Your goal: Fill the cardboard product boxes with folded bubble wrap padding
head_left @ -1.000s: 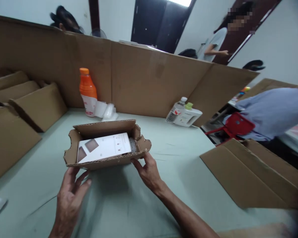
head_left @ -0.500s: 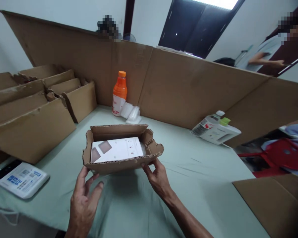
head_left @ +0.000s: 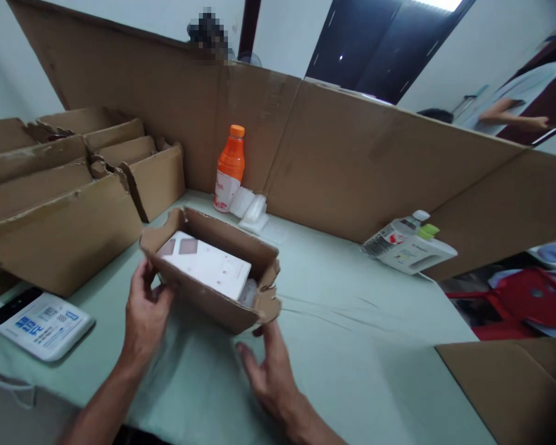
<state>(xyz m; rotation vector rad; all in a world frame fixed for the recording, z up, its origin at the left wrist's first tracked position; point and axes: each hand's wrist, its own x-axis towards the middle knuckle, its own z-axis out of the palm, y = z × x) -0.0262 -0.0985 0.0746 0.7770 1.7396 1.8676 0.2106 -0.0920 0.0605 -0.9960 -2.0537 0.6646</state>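
Observation:
An open cardboard box (head_left: 199,303) with torn, ragged ends sits at an angle in front of me. Inside lies a white printed carton (head_left: 208,262), with something clear and plastic-looking (head_left: 248,292) beside its right end. My left hand (head_left: 148,309) grips the box's left front corner, thumb against the front wall and fingers partly hidden behind the end. At the right near corner is my right hand (head_left: 271,371), its fingertips against or just under the cardboard and its thumb spread away.
Torn-edged cardboard boxes (head_left: 60,204) crowd the left, with a white label-covered device (head_left: 41,324) before them. An orange bottle (head_left: 230,167) and white packets (head_left: 251,207) stand behind the box. Two more bottles (head_left: 403,244) lean right, against a cardboard partition (head_left: 352,154). People are beyond it.
The box has turned clockwise, its right end swinging toward me. My left hand has closed on its left corner; my right hand has moved nearer and its thumb has come off the box.

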